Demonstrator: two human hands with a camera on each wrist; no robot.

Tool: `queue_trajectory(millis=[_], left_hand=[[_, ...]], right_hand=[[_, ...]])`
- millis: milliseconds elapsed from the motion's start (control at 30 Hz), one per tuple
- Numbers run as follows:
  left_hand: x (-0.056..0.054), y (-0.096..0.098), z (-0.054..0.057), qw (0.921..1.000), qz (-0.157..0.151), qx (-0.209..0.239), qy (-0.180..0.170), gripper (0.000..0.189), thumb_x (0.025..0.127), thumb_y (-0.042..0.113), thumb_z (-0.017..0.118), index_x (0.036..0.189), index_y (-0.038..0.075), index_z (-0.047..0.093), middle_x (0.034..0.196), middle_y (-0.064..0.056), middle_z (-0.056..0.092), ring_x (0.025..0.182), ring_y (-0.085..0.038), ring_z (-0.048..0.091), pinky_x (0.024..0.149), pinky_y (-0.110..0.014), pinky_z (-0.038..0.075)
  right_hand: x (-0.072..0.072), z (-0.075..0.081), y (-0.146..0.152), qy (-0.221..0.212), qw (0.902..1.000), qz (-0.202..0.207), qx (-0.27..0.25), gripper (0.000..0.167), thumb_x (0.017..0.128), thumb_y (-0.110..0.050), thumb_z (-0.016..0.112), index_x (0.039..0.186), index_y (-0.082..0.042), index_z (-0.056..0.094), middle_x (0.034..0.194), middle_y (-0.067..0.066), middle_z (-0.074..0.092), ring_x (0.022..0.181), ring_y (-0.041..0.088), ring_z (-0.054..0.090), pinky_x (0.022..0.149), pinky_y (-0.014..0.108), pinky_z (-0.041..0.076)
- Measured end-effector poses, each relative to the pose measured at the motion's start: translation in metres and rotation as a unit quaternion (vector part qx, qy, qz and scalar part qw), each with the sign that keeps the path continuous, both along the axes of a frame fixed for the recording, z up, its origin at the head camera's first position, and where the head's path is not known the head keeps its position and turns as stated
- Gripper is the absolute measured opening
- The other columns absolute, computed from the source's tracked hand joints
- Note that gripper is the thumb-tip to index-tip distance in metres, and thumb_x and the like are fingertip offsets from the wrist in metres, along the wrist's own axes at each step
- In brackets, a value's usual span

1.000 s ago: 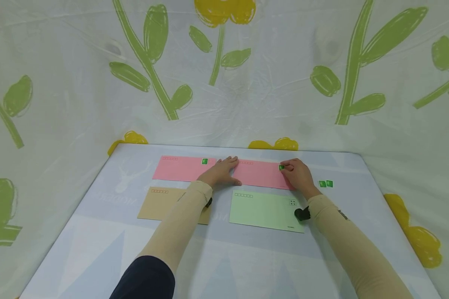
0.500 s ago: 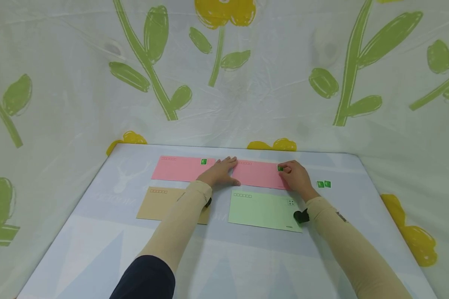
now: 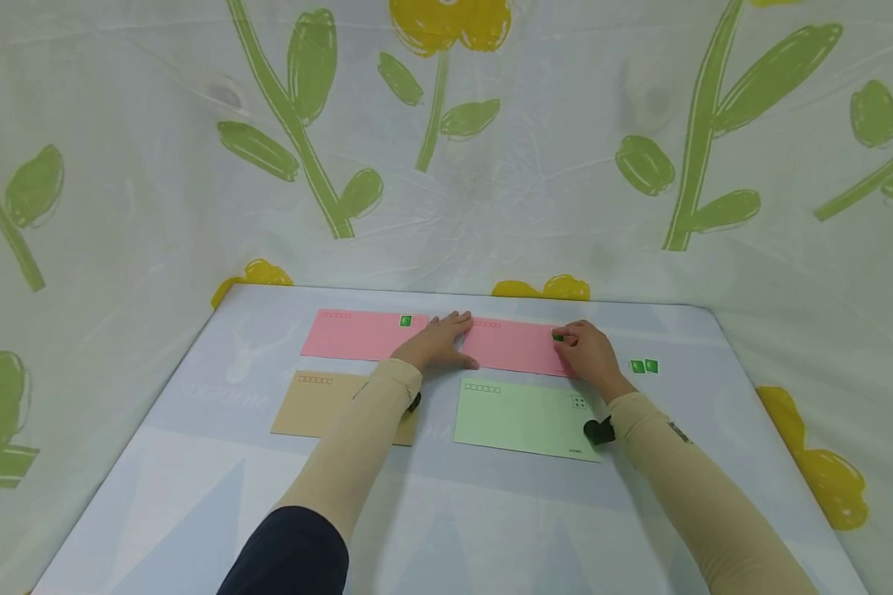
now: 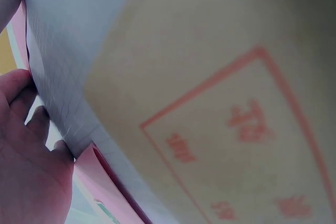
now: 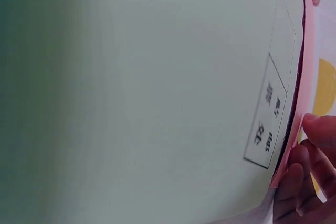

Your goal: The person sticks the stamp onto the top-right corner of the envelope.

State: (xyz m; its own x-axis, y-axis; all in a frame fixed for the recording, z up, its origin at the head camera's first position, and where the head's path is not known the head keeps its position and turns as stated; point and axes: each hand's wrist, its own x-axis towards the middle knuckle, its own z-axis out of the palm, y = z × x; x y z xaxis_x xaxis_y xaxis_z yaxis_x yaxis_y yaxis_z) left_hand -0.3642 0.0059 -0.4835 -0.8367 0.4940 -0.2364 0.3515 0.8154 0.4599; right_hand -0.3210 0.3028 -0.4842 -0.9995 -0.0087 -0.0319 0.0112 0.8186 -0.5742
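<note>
My left hand (image 3: 435, 340) rests with spread fingers on the left end of the right-hand pink envelope (image 3: 517, 347) in the head view. At that envelope's upper right corner, my right hand (image 3: 589, 351) pinches a small green stamp (image 3: 557, 336) between thumb and forefinger, close against the paper. The fingertips cover part of this stamp. To the left lies a second pink envelope (image 3: 350, 335), bearing a green stamp (image 3: 405, 321) near its upper right corner. In the right wrist view the curled fingers (image 5: 296, 174) are at the pink envelope's edge; no stamp shows there.
Nearer the person, a brown envelope (image 3: 301, 409) lies partly under the left forearm, and a light green envelope (image 3: 517, 421) sits beside the right wrist. Two loose green stamps (image 3: 637, 366) lie on the table (image 3: 446, 529), right of the right hand. A flower-patterned curtain (image 3: 551, 165) stands behind.
My right hand has shifted slightly and its fingers now cover more of the stamp at the pink envelope's corner. The left hand stays in place.
</note>
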Motion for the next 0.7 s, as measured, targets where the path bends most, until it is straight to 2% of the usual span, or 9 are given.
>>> queue_trajectory(millis=[233,700], left_hand=[[-0.0001,0.0017,0.0002,1.0,0.003,-0.002,-0.004,0.099,0.087,0.05,0.078,0.164,0.02,0.023,0.17,0.007,0.015,0.157,-0.014,0.004,0.127,-0.035,0.001],[0.0036,0.0022,0.0032,1.0,0.0,-0.007,0.007,0.097,0.088,0.049,0.077,0.163,0.018,0.024,0.17,0.006,0.016,0.157,-0.015,0.005,0.128,-0.037,0.002]], right_hand=[[-0.0025,-0.0039,0.0035,0.006,0.9998,0.01,0.017,0.033,0.101,-0.017,0.064,0.131,-0.003,0.068,0.129,0.018,0.058,0.108,0.033,0.055,0.098,0.049,0.051],[-0.0023,-0.0063,0.004,0.016,0.9998,0.013,0.008,0.033,0.101,-0.017,0.064,0.13,-0.002,0.069,0.128,0.017,0.059,0.106,0.032,0.055,0.096,0.048,0.051]])
